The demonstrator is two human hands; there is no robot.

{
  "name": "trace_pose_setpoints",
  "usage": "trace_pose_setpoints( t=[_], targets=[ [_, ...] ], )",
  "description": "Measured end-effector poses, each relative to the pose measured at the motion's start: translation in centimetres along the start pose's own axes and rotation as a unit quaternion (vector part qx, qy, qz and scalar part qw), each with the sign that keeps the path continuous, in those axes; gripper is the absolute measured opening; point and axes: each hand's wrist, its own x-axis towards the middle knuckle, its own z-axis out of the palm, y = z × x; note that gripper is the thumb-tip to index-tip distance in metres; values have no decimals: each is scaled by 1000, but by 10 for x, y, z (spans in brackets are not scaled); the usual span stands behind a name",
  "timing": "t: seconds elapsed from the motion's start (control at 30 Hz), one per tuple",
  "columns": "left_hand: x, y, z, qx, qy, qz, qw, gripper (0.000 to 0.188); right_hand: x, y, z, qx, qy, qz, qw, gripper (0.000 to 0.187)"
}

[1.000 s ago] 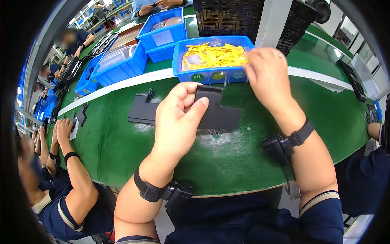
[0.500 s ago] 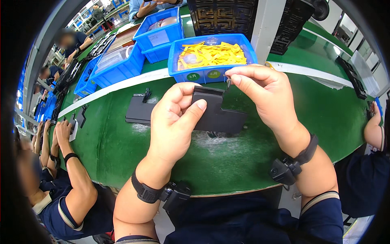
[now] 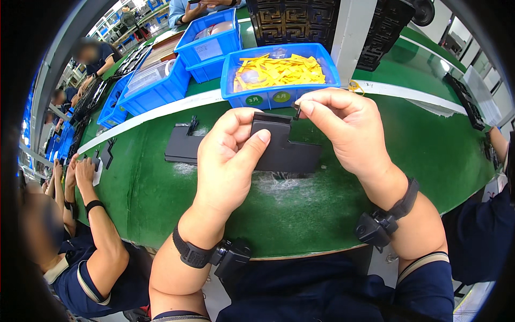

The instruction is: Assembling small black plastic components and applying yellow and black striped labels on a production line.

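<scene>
My left hand point(image 3: 225, 161) grips a flat black L-shaped plate point(image 3: 289, 156) above the table, thumb on its face and fingers behind. A raised, folded rim runs along the plate's upper end. Beside that end, my right hand point(image 3: 348, 126) pinches a small thin dark pin-like piece point(image 3: 298, 111) between thumb and forefinger. It points down close to the plate's upper right corner; whether the two touch I cannot tell. Left of my left hand, more black plates point(image 3: 179, 145) lie on the table, with a small black part point(image 3: 192, 125) at their upper edge.
The green table point(image 3: 300, 220) carries a blue bin point(image 3: 279, 98) of yellow strips behind my hands. More blue bins point(image 3: 155, 88) stand at the back left. A white post point(image 3: 354, 40) rises behind. At left, a co-worker's hand point(image 3: 84, 172) is near a bent black part point(image 3: 108, 154).
My right hand has shifted slightly left, bringing the small piece closer to the plate's corner. The plate has drifted a little left with my left hand. The left co-worker's hands have moved.
</scene>
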Motion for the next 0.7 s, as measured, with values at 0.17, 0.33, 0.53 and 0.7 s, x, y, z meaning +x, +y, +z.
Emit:
trace_pose_setpoints(
  t=[0.17, 0.33, 0.53, 0.7],
  targets=[
    [1, -2, -5, 18, 10, 14, 1000, 23, 0, 7, 4, -9, 4, -4, 1000, 13],
    [24, 7, -57, 109, 75, 13, 991, 25, 14, 36, -7, -321, -65, -66, 943, 12],
    [37, 1, -142, 405, 197, -34, 892, 26, 22, 52, 7, -409, -142, -28, 901, 12],
    [33, 8, -83, 479, 170, 116, 853, 24, 28, 60, 7, -424, -166, -27, 890, 9]
  ],
)
